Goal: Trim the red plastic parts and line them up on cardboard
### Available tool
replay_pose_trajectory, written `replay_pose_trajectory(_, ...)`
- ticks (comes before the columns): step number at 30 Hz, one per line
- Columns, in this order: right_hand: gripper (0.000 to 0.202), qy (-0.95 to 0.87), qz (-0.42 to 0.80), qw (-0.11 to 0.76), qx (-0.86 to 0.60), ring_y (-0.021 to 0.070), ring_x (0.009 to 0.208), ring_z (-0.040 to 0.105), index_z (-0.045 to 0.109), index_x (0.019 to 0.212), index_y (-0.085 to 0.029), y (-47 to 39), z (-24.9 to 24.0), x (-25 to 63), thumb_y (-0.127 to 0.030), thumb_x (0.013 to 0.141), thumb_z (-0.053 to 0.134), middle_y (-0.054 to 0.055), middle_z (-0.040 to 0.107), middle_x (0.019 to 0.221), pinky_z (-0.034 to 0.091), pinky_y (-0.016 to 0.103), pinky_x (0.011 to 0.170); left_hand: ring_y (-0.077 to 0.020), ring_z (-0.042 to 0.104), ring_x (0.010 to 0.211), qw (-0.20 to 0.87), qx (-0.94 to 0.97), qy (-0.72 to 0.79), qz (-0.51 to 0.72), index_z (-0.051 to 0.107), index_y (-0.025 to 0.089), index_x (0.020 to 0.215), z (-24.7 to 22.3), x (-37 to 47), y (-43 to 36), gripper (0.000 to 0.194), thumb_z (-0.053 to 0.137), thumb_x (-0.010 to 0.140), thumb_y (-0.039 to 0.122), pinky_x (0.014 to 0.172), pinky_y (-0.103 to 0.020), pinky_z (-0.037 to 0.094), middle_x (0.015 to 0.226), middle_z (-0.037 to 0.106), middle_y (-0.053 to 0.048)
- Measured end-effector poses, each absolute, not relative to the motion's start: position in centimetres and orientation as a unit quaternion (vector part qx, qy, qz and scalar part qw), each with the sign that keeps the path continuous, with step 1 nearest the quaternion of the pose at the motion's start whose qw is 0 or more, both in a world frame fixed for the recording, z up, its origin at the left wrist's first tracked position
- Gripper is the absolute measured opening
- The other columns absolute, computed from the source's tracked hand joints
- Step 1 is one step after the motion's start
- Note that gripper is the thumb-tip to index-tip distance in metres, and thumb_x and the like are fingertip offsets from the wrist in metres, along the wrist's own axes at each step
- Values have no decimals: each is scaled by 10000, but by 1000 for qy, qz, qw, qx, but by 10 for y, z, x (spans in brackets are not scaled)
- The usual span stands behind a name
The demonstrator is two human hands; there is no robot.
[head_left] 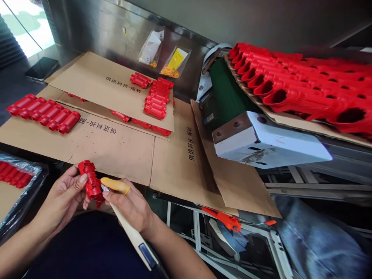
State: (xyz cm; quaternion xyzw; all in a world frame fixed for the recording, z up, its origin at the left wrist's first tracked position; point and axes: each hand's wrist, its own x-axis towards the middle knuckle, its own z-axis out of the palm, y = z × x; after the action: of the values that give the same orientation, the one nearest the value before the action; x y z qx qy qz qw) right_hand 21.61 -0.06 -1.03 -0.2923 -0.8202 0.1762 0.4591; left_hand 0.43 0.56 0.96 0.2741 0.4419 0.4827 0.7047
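My left hand (65,192) grips a red plastic part (91,180) near the front edge of the cardboard. My right hand (130,203) is closed around a tool with a long cream handle (128,230), its tip against the right side of the red part. A yellow cover sits on one finger of that hand. Beyond my left hand, several red tubular parts (43,112) lie in a row on the cardboard (128,147). More red parts (158,97) are grouped on a raised cardboard sheet (95,77).
At the right, many red parts (290,77) lie on cardboard above a green conveyor belt (229,89). Two small bags (176,62) and a phone (42,68) are at the back. A lined box (37,174) is at the left; a person's denim-clad leg (314,236) is at the right.
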Motion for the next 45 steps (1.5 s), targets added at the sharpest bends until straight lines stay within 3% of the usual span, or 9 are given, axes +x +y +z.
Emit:
replay_pose_trajectory(4, 81, -610, 469, 524, -365, 187, 905, 804, 720, 1124, -202, 1, -12, 208, -254, 1067, 693, 77, 824, 1009, 686, 331, 798, -117, 623, 535, 718, 282, 422, 476, 710, 184, 1248, 6, 5, 0, 399, 855, 928, 372, 466, -195, 551, 762, 738, -18)
replay_pose_trajectory(9, 328, -299, 744, 506, -319, 122, 682, 732, 736, 985, -204, 13, -6, 200, -459, 886, 917, -2, 786, 788, 638, 259, 700, -146, 655, 663, 693, 316, 443, 472, 591, 226, 1498, 4, 3, -4, 600, 817, 962, 372, 548, -221, 570, 922, 772, -55)
replay_pose_trajectory(14, 344, -104, 813, 485, -306, 84, 706, 698, 779, 916, -184, 15, 1, 193, -339, 745, 1034, -9, 776, 810, 603, 181, 691, -148, 690, 716, 568, 471, 484, 470, 585, 315, 1531, -11, -5, -7, 581, 782, 985, 316, 630, -230, 601, 1008, 760, -26)
replay_pose_trajectory(20, 394, 8, 819, 494, -291, 71, 719, 671, 794, 918, -161, 8, -1, 182, -267, 669, 1080, 16, 786, 862, 565, 135, 643, -238, 767, 1114, 329, 618, 497, 512, 613, 341, 1476, -28, -7, -5, 566, 759, 959, 161, 998, -350, 614, 1228, 781, -32)
replay_pose_trajectory(25, 401, 46, 849, 468, -243, 53, 734, 650, 755, 941, -167, -1, -11, 177, -242, 699, 1066, 26, 806, 926, 547, 96, 644, -253, 798, 1083, 387, 580, 481, 531, 600, 313, 1452, -23, -3, -3, 506, 745, 982, 191, 950, -366, 647, 1192, 814, -47)
replay_pose_trajectory(30, 500, -180, 942, 281, -39, 160, 581, 715, 690, 893, -179, -9, -21, 195, -580, 775, 966, 50, 772, 691, 589, 233, 495, -282, 816, 1017, 510, 472, 483, 532, 603, 249, 1403, -17, -5, -1, 491, 805, 960, 308, 862, -381, 675, 1125, 831, -99)
replay_pose_trajectory(33, 554, -393, 855, 332, -71, 224, 599, 760, 693, 880, -211, -2, -14, 217, -749, 837, 818, 69, 785, 703, 623, 328, 498, -254, 816, 930, 593, 406, 457, 524, 611, 254, 1405, -12, -5, 2, 495, 813, 960, 336, 803, -343, 671, 1098, 835, -97)
replay_pose_trajectory(38, 137, -598, 422, 528, -431, 242, 1073, 781, 778, 1149, -258, 9, 4, 224, -247, 1020, 735, 114, 832, 1142, 652, 435, 947, -198, 777, 760, 650, 335, 444, 518, 720, 247, 1270, -6, -3, 0, 375, 846, 931, 344, 702, -291, 651, 1058, 820, -79)
replay_pose_trajectory(45, 229, -682, 281, 559, -379, 239, 982, 782, 754, 1226, -247, 5, 4, 191, -163, 1017, 715, 109, 838, 1126, 659, 417, 858, -208, 765, 859, 608, 412, 504, 454, 738, 256, 1274, -9, -6, -8, 411, 874, 903, 368, 744, -274, 647, 1084, 808, -73)
